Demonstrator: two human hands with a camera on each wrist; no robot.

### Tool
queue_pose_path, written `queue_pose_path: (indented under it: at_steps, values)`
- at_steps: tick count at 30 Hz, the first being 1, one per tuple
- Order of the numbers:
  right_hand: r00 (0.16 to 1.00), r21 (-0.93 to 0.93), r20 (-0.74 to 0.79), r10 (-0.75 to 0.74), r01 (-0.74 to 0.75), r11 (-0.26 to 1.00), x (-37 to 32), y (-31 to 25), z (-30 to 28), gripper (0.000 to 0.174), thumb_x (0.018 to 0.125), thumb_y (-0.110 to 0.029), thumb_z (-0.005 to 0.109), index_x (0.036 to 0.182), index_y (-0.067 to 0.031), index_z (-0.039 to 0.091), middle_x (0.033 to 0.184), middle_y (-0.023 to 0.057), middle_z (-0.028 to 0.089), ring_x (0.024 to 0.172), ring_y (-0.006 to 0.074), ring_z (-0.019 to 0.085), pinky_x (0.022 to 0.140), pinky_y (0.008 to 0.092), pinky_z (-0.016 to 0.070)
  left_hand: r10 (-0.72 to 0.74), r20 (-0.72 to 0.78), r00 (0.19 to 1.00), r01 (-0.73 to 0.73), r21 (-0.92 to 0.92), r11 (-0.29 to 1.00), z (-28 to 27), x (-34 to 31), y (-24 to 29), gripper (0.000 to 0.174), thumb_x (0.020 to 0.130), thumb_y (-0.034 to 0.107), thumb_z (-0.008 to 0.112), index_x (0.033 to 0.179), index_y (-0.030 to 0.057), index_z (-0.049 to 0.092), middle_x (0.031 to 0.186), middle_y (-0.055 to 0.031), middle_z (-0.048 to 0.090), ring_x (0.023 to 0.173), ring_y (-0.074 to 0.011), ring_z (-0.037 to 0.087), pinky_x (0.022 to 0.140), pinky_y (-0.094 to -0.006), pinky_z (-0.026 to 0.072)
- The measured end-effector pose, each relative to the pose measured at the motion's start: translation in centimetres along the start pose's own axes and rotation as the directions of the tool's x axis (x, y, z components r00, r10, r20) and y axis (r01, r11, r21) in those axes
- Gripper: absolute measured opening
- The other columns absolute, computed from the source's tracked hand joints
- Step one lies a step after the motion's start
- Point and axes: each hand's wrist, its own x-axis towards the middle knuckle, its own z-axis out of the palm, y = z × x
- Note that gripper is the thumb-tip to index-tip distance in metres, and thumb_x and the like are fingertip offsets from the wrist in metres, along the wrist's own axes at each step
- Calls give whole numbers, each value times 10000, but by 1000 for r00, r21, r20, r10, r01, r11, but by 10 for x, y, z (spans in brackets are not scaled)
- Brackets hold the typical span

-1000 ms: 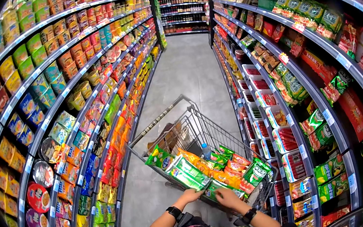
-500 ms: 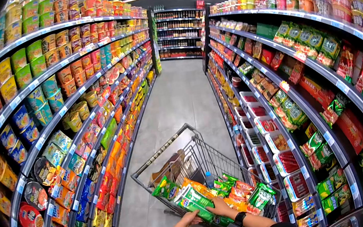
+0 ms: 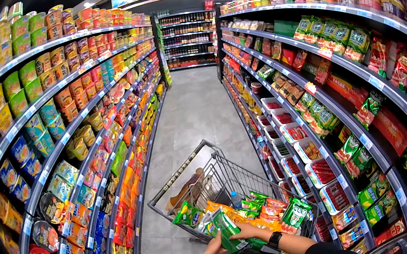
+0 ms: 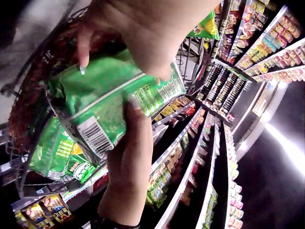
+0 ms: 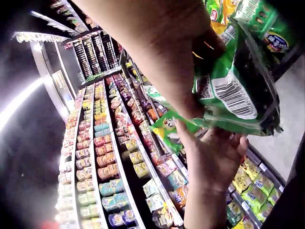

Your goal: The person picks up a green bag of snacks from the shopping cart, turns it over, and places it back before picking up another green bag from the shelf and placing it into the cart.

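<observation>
Both hands hold a green snack bag (image 3: 224, 224) over the near edge of a wire shopping cart (image 3: 266, 182). My left hand (image 3: 215, 243) grips its left side, with the thumb up along the bag. From the right, my right hand (image 3: 245, 230) takes hold of the other side, its thumb lying across the back panel in the left wrist view. That panel has a seam down it and a white barcode label (image 4: 95, 135). In the cart lie a green-and-red bag (image 3: 295, 214), several orange packets (image 3: 270, 211) and a blue-capped bottle (image 3: 236, 199).
Shelves of cup noodles (image 3: 30, 79) line the left side of the aisle. On the right, shelves hold snack bags (image 3: 334, 34) and trays of red packs (image 3: 320, 171). The grey floor (image 3: 191, 108) runs between them to a bottle rack (image 3: 188, 40) at the far end.
The green bag has come up from the cart's near edge and been turned to a narrower angle. My right hand has moved onto its right side. The head view has tilted up.
</observation>
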Motion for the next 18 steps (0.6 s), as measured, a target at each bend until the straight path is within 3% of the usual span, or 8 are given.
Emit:
queue_pose_path:
  at_steps: [4, 5, 9, 11, 13, 14, 16, 18]
  values:
    - [996, 92, -71, -60, 66, 994, -17, -21, 4, 620, 750, -479, 665, 1178, -64, 492, 839, 113, 611, 730, 187, 605, 675, 307, 483, 200, -98, 975, -204, -27, 979, 7, -11, 15, 689, 867, 650, 281, 1096, 56, 546, 834, -39, 622, 664, -137, 613, 481, -260, 515]
    - [999, 238, -36, -34, 42, 970, -28, -37, 0, 387, 834, -365, 621, 1061, -67, 524, 755, 48, 568, 662, 109, 565, 614, 244, 459, 139, 88, 986, -139, -6, 990, 0, -10, 21, 647, 891, 627, 241, 1142, 99, 519, 918, -19, 612, 710, -118, 599, 497, -263, 495]
    - [995, 815, -50, -88, 92, 573, -43, -23, 11, 171, 898, -222, 560, 969, -74, 511, 723, -7, 544, 656, 82, 551, 598, 220, 445, 268, 349, 898, -110, -411, 905, 23, -20, 32, 374, 937, 405, 394, 1142, 115, 515, 857, -33, 591, 682, -141, 587, 581, -286, 487]
    - [932, 708, -354, 79, 212, 674, -46, 0, 24, 212, 888, -247, 575, 955, -55, 513, 712, -12, 536, 620, 80, 518, 579, 220, 450, 266, 533, 803, 74, -533, 843, 33, -16, 27, 342, 920, 346, 457, 1161, 109, 508, 889, -91, 606, 722, -200, 616, 660, -347, 517]
    - [748, 531, -651, 131, 325, 782, -46, 31, 42, 244, 897, -276, 559, 996, -58, 510, 693, -34, 505, 562, 69, 475, 527, 223, 448, 241, 587, 773, 160, -547, 822, 51, -41, 33, 416, 904, 375, 465, 1148, 42, 511, 943, -144, 614, 791, -290, 626, 730, -422, 530]
    - [839, 716, -503, 210, 268, 644, -55, 38, 41, 259, 894, -299, 561, 1005, -69, 514, 687, -38, 510, 540, 65, 471, 499, 225, 431, 361, 809, 465, 186, -487, 853, 53, -26, 20, 435, 924, 342, 422, 1195, 5, 477, 1031, -152, 599, 919, -278, 601, 800, -385, 502]
    - [957, 954, -152, 246, 78, 289, -84, 47, 38, 291, 887, -345, 566, 1022, -91, 522, 674, -46, 518, 497, 58, 464, 444, 229, 397, 373, 849, 374, 201, -467, 861, 74, -45, 19, 357, 935, 235, 414, 1204, 6, 463, 1042, -141, 594, 957, -283, 586, 847, -384, 481]
    - [970, 997, 68, 233, -73, 14, -104, 56, 41, 309, 884, -374, 563, 1026, -101, 531, 686, -46, 547, 476, 53, 468, 413, 228, 380, 342, 853, 395, 83, -404, 911, 90, -76, 27, 329, 933, 159, 426, 1229, 16, 444, 1082, -133, 578, 956, -249, 585, 843, -353, 483]
